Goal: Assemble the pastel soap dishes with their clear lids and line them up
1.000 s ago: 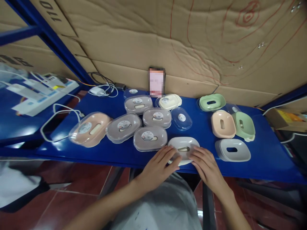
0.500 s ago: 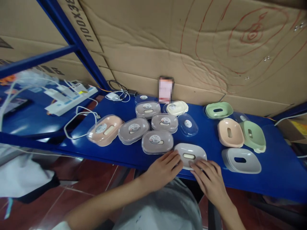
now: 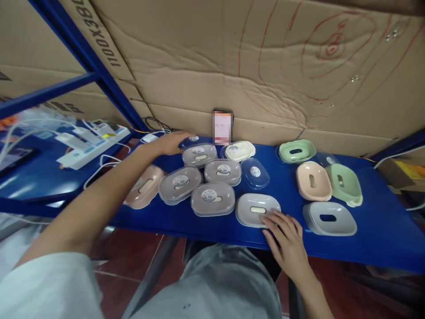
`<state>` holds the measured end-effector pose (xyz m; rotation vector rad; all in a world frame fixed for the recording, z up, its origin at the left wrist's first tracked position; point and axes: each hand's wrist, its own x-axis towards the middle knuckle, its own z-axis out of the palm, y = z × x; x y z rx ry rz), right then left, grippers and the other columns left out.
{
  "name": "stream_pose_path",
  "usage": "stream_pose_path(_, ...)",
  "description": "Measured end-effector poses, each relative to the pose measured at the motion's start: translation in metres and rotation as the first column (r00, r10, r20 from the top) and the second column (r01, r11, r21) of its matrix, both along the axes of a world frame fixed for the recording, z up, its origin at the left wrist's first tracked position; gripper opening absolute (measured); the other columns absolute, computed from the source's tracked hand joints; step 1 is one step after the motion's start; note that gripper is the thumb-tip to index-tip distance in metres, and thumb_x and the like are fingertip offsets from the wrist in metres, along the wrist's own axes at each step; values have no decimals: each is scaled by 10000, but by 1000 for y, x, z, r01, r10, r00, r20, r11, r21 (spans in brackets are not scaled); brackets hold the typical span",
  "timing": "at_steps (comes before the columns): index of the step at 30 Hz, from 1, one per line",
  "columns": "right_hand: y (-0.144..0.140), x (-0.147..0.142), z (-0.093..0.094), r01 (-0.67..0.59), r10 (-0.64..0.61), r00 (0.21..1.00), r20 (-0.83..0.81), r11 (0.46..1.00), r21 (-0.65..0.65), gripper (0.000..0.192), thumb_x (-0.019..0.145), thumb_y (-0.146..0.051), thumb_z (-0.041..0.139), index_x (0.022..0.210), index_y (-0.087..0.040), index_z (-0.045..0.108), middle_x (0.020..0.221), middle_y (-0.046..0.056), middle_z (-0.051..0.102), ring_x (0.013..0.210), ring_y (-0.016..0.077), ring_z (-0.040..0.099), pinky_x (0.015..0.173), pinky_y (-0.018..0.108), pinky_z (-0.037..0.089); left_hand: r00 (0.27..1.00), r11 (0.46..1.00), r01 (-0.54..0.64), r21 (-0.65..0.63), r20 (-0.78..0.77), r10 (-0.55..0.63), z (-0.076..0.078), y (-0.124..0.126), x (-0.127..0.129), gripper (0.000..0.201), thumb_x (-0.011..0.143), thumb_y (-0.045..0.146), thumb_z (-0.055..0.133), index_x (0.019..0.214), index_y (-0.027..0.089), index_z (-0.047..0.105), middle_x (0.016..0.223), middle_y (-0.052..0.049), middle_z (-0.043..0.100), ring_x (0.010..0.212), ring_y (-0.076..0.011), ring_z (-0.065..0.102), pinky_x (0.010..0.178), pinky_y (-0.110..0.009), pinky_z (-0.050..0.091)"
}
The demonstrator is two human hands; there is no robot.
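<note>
Four grey lidded soap boxes (image 3: 212, 199) are sitting clustered on the blue bench (image 3: 381, 230), along with one peach lidded one (image 3: 145, 192) and one cream one (image 3: 239, 150). Five open soap dishes are lying uncovered: two grey (image 3: 257, 209), two green (image 3: 296, 151), one peach (image 3: 313, 180). Three loose clear lids (image 3: 255, 173) are showing. One phone (image 3: 222, 127) is standing against the cardboard.

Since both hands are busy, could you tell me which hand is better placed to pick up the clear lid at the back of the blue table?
Left. The left hand already reaches the clear lid at the back, while the right hand rests on the grey soap dish at the front edge.
</note>
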<state>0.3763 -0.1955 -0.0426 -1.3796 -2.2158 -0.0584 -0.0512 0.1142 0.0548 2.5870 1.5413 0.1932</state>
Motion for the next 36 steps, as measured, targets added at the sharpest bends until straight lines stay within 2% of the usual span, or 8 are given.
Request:
stream_pose_path(9, 2, -4, 0, 72, -73, 997, -30, 997, -36, 380, 1086, -267, 578, 1463, -296, 619, 1394, 79, 717, 1404, 303, 606, 1144, 512, 439, 999, 999, 35, -42, 20, -34, -38, 18, -15, 673, 956, 508, 543, 1475, 82, 584, 1560, -205, 585, 1419, -317, 547, 1223, -493, 407)
stream_pose_path(15, 1, -4, 0, 70, -71, 997, -21, 997, -42, 393, 1088, -251, 580, 1480, -284, 600, 1415, 94, 699, 1415, 308, 591, 1133, 525, 469, 992, 997, -64, 37, 115, 59, -20, 3, -22, 775, 1070, 725, 343, 1411, 90, 626, 1401, -105, 722, 1230, -262, 688, 1132, -467, 527)
stream_pose_path(18, 1, -3, -1, 57, -59, 997, -44, 998, -40, 425, 1081, -247, 584, 1504, -293, 589, 1411, 99, 702, 1421, 315, 595, 1139, 541, 503, 975, 983, -141, 120, 188, 117, 5, -29, -23, 823, 1087, 762, 262, 1409, 104, 636, 1341, -39, 749, 1159, -235, 718, 1087, -501, 561)
stream_pose_path(22, -2, -1, -5, 33, -34, 991, -133, 999, -10, 584, 1053, -228, 629, 1612, -317, 483, 1440, 112, 682, 1409, 311, 614, 1130, 529, 556, 926, 948, -147, 283, 376, 31, 24, -117, 16, 526, 1136, 581, 460, 1496, 217, 581, 1488, -21, 677, 1340, -235, 663, 1142, -476, 552)
stream_pose_path(26, -9, 2, -8, 150, -125, 956, -265, 986, 77, 856, 1009, -295, 724, 1724, -328, 254, 1692, 180, 426, 1543, 384, 479, 1161, 637, 531, 904, 875, 84, 476, 332, -268, -3, -214, 97, 433, 1096, 248, 624, 1523, 277, 554, 1607, -99, 577, 1520, -275, 534, 1225, -482, 517)
stream_pose_path(28, -11, 4, -7, 147, -122, 956, -267, 986, 78, 924, 1003, -309, 735, 1738, -365, 177, 1788, 167, 239, 1603, 407, 385, 1187, 686, 490, 888, 867, 212, 451, 282, -364, -28, -243, 135, 487, 1070, 161, 629, 1544, 225, 539, 1637, -147, 535, 1603, -339, 411, 1226, -519, 518)
stream_pose_path(32, -8, 5, -2, 89, -92, 979, -184, 996, -23, 833, 1036, -278, 685, 1725, -393, 233, 1814, 116, 190, 1646, 389, 298, 1229, 676, 454, 896, 860, 322, 396, 165, -412, -63, -255, 173, 460, 1056, 179, 654, 1512, 183, 588, 1637, -162, 535, 1547, -381, 487, 1238, -599, 485)
stream_pose_path(36, -1, 3, 1, 52, -67, 989, -128, 992, -118, 727, 1059, -271, 646, 1699, -396, 324, 1783, 94, 300, 1628, 363, 350, 1250, 646, 449, 927, 862, 306, 403, 79, -366, -70, -249, 170, 369, 1077, 225, 641, 1446, 239, 646, 1593, -115, 596, 1462, -337, 590, 1322, -704, 267)
